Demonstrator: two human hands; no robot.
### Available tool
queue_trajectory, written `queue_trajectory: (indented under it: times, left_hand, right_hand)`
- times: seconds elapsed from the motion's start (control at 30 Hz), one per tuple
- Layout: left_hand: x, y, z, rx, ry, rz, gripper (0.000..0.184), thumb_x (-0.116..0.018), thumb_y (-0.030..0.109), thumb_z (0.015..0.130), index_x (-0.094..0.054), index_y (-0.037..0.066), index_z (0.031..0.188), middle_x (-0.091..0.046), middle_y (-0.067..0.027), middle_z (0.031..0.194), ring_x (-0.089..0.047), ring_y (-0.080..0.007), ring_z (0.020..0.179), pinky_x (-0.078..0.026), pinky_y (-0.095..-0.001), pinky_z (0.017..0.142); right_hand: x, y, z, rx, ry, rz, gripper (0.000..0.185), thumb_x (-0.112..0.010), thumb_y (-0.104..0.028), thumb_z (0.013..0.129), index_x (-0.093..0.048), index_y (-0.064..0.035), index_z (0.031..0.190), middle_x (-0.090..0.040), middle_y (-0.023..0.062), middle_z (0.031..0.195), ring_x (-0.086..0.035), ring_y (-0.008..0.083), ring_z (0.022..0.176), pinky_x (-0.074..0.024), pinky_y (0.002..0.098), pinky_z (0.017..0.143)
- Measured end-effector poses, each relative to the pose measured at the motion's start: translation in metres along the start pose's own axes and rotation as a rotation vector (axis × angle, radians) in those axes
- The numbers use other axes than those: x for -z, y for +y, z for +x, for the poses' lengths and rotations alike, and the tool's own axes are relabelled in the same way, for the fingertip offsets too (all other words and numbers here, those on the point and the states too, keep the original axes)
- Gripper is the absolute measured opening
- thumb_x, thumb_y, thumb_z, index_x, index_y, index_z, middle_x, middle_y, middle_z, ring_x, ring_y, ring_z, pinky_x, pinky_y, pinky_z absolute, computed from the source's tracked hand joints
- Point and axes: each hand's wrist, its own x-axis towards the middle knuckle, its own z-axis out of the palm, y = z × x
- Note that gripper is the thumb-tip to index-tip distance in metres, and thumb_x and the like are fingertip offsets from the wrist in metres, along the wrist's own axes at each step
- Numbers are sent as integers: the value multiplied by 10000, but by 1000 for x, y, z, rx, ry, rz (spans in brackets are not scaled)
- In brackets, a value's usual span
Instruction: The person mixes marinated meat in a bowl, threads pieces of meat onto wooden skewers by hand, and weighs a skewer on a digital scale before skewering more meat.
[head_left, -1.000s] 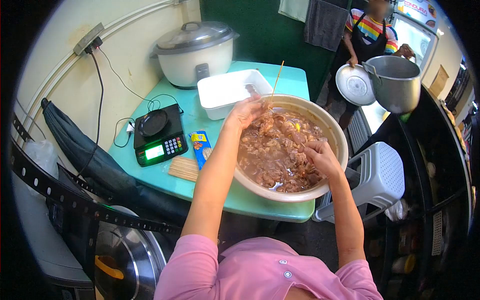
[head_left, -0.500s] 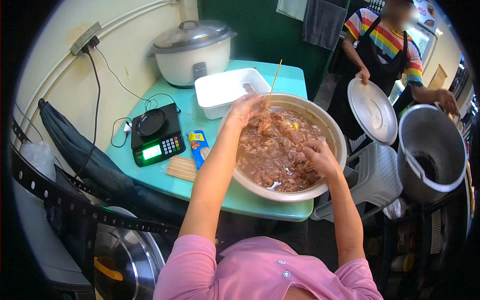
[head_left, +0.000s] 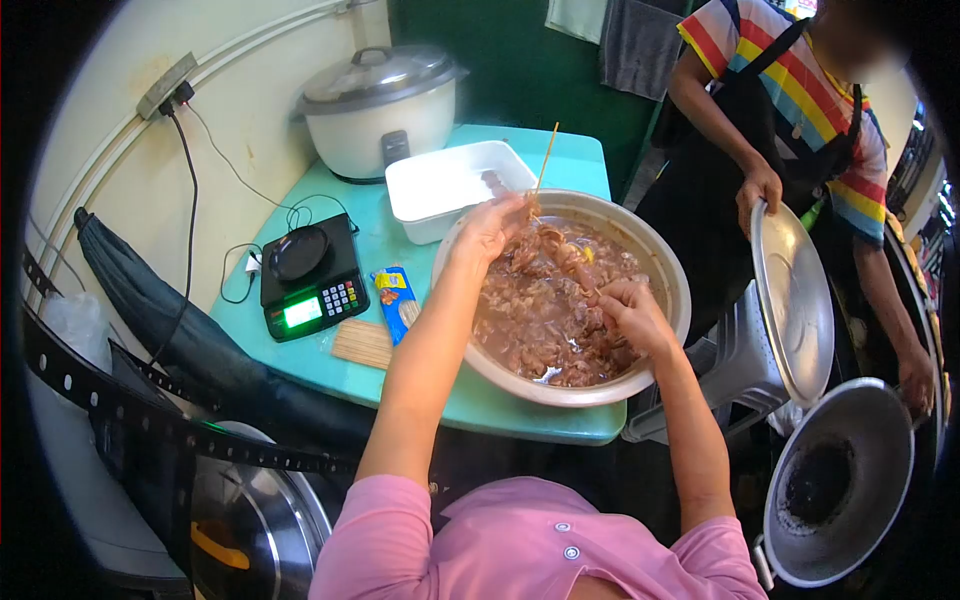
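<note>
A large round basin (head_left: 683,320) at the table's front right holds raw meat pieces (head_left: 540,330) in brownish liquid. Over its far left rim, my left hand (head_left: 498,226) is closed around a bamboo skewer (head_left: 548,158), whose bare end points up. Sliced meat hangs below those fingers, seemingly on the skewer's lower part. My right hand (head_left: 636,312) pinches a strip of meat (head_left: 578,268) over the basin's right side; the strip stretches toward my left hand. The skewer's lower tip is hidden.
Left of the basin are a white tray (head_left: 415,185), a digital scale (head_left: 318,275), a skewer bundle (head_left: 362,342) and a blue packet (head_left: 395,300). A rice cooker (head_left: 380,115) stands behind. At right, a person (head_left: 770,110) holds a metal lid (head_left: 795,300) and a big pot (head_left: 895,480).
The person at right has come closer, lowering and tilting the pot and turning the lid. My hands have barely moved; the meat strip between them now shows more clearly.
</note>
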Motion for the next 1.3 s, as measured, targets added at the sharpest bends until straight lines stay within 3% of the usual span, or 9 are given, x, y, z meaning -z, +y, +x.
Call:
queue_trajectory:
  times: [0.07,0.3,0.47,0.57,0.7,0.77,0.9,0.97,1.3]
  left_hand:
    - [-3,-1,-1,32,2,10,204,-600,20,807,-593,8,1011,-637,-83,966,-613,-198,901,-513,-319,826]
    - [2,-1,2,34,-34,36,206,-592,117,827,-600,15,1006,-655,-90,950,-618,-200,907,-514,-339,812]
    - [-2,15,-5,162,39,99,422,-633,334,839,-538,19,1103,-635,-74,994,-611,-195,888,-513,-375,764]
    - [2,21,-5,247,-16,175,497,-639,372,836,-497,11,1146,-620,-69,957,-600,-185,855,-519,-357,745]
    - [-3,22,-14,146,-15,225,435,-677,308,816,-538,7,1097,-610,-63,904,-588,-174,838,-520,-329,734]
    - [4,21,-8,112,-194,277,303,-698,219,797,-614,50,1035,-632,-28,909,-598,-98,755,-517,-251,658]
    - [8,21,-5,116,-222,303,288,-705,141,775,-635,44,1036,-633,-24,925,-600,-88,763,-505,-223,634]
    - [12,19,0,106,-194,610,260,-673,130,796,-633,39,1037,-639,-27,914,-605,-85,786,-499,-211,620]
    - [9,19,-4,68,-53,474,140,-598,170,848,-622,65,938,-639,-49,905,-596,-141,795,-494,-304,670]
  right_hand:
    - [0,4,2,4,-17,-26,197,-515,-94,834,-672,25,846,-532,14,564,-481,86,529,-383,256,504]
    - [0,11,6,17,-8,-29,216,-510,-121,834,-674,19,850,-543,20,575,-490,87,533,-384,259,510]
    - [0,7,1,27,52,-23,212,-525,-118,825,-675,21,878,-523,12,557,-483,85,529,-379,266,499]
    - [3,5,0,30,4,-85,211,-525,-106,822,-676,25,888,-524,18,564,-484,89,538,-379,271,500]
    - [3,11,3,30,25,-123,208,-525,-101,817,-678,25,882,-529,31,568,-489,97,542,-384,275,507]
    - [4,9,2,47,22,-137,207,-528,-101,814,-679,26,876,-526,34,567,-489,100,544,-390,276,513]
    - [4,8,2,44,35,-176,200,-535,-100,808,-675,24,876,-546,66,576,-517,128,553,-411,295,535]
    - [4,10,1,112,74,-264,190,-541,-99,803,-672,21,871,-579,121,606,-553,163,582,-436,322,581]
    - [3,11,1,113,108,-255,179,-535,-91,800,-670,17,847,-607,175,661,-587,197,625,-456,341,634]
